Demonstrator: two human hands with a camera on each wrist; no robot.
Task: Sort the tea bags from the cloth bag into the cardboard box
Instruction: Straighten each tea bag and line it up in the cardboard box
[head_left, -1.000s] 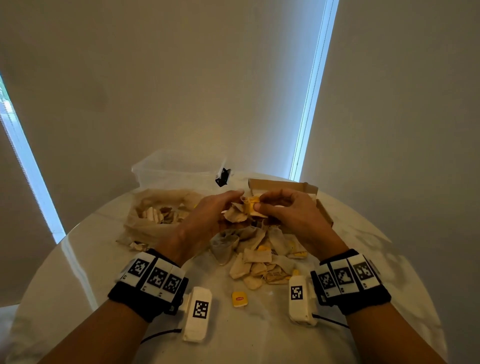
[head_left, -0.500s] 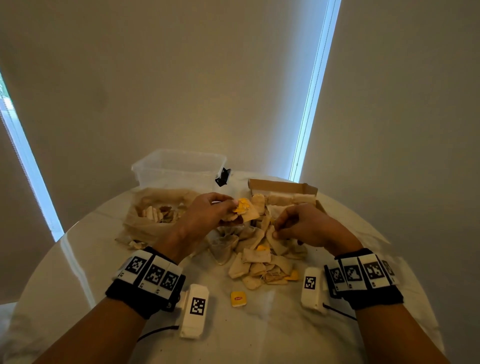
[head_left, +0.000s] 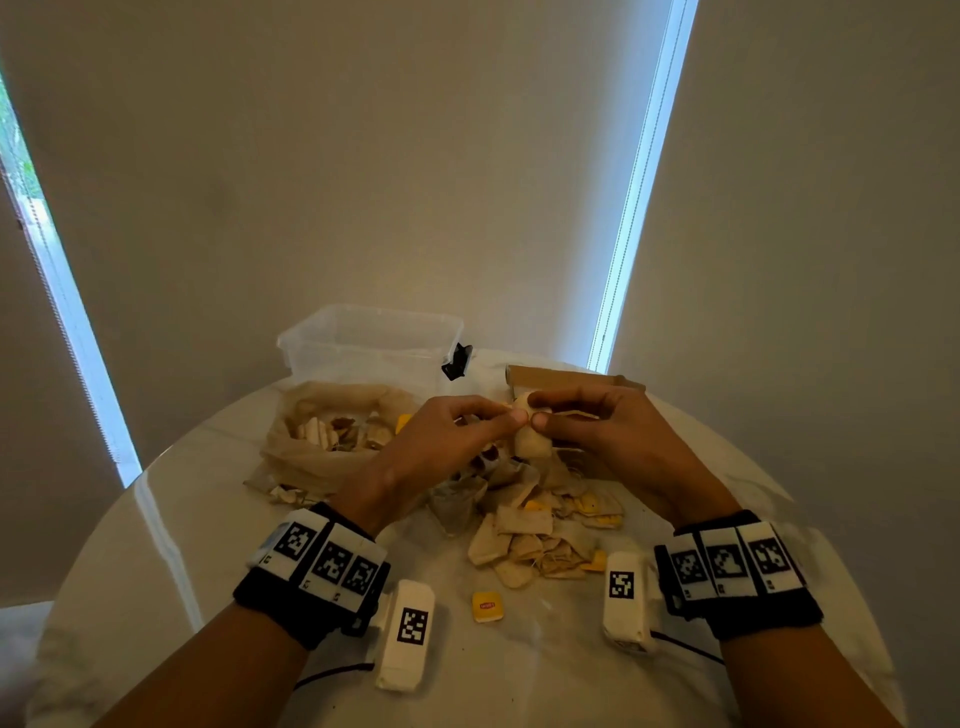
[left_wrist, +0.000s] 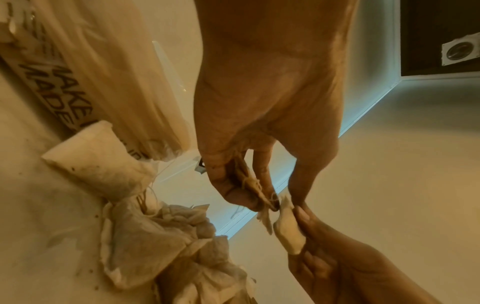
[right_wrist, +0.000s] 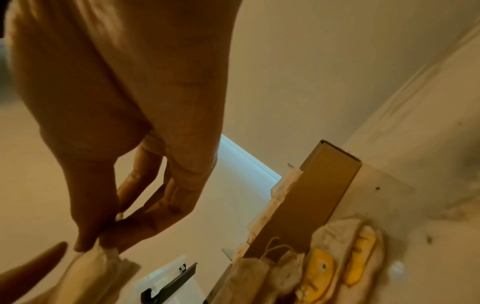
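Both hands are up over the middle of the round white desk (head_left: 156, 545), meeting fingertip to fingertip above the pile. The right hand (head_left: 618, 441) is pinching a pale tea bag (head_left: 530, 441) by its top edge, so the bag hangs down between the two hands. The left wrist view shows this pretty well: the left hand (left_wrist: 267, 123) has its thumb and fingers pinched on a small scrap of paper and string (left_wrist: 255, 189), right beside the top of that hanging bag. Can't tell whether that scrap is actually attached to the bag or just touching it.

Under the hands there's a loose heap of tea bags (head_left: 524, 525) spread toward the near side, mostly beige, with a few yellow tags mixed in. One yellow tag (head_left: 487, 606) sits on its own nearer to me, between the two white wrist camera units.

The cloth bag (head_left: 311, 457) is slumped open on the left, with more tea bags visible inside. The cardboard box (head_left: 566, 376) is on the far right, just behind the right hand; the right wrist view shows its brown wall (right_wrist: 311, 197) with a row of tea bags standing along it inside.

Further back on the left there's a clear plastic tub (head_left: 363, 338), with a small black clip (head_left: 457, 361) just at its right corner.
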